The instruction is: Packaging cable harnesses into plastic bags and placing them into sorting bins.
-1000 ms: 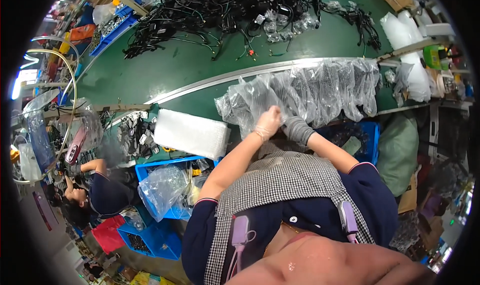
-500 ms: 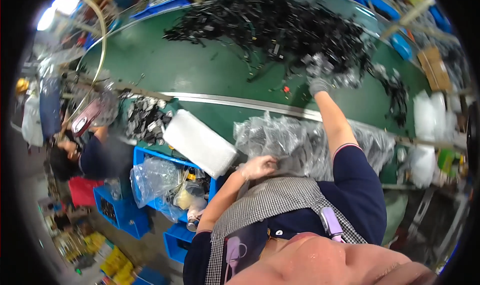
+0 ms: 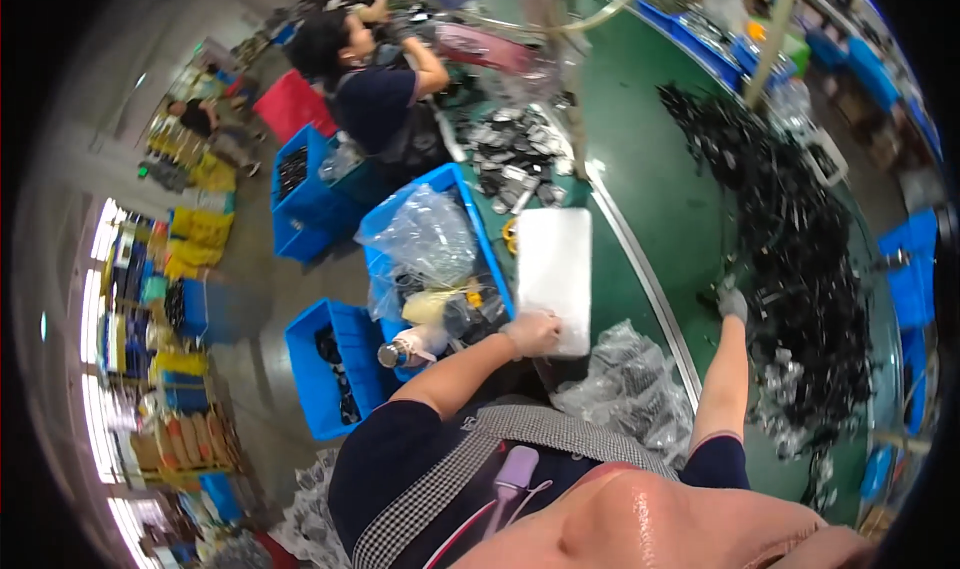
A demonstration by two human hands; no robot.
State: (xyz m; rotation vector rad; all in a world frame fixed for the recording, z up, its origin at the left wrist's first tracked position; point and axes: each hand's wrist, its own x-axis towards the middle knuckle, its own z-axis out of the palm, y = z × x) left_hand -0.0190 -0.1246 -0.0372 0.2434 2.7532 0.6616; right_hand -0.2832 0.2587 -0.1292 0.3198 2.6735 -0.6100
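Observation:
My left hand point(image 3: 537, 332), in a pale glove, is over the near end of a white padded slab point(image 3: 556, 269). Its fingers are curled; what they hold, if anything, is hidden. My right hand point(image 3: 733, 300), in a grey glove, reaches out to the near edge of a long heap of black cables point(image 3: 800, 239). Motion smears its fingers, and a small dark shape lies beside them. Crumpled clear plastic bags point(image 3: 635, 394) lie between my forearms, close to my checked apron.
To the left, a blue crate point(image 3: 468, 194) holds plastic bags and a bottle. Another blue bin point(image 3: 318, 394) is on the floor. A co-worker point(image 3: 375, 89) sits beyond, near a pile of small grey and black parts point(image 3: 515, 154). A metal strip point(image 3: 645, 279) crosses the green table.
The view has swung left, so the table appears turned. My left hand has gone from the clear plastic to the white slab. My right hand has left the clear bags among the cables.

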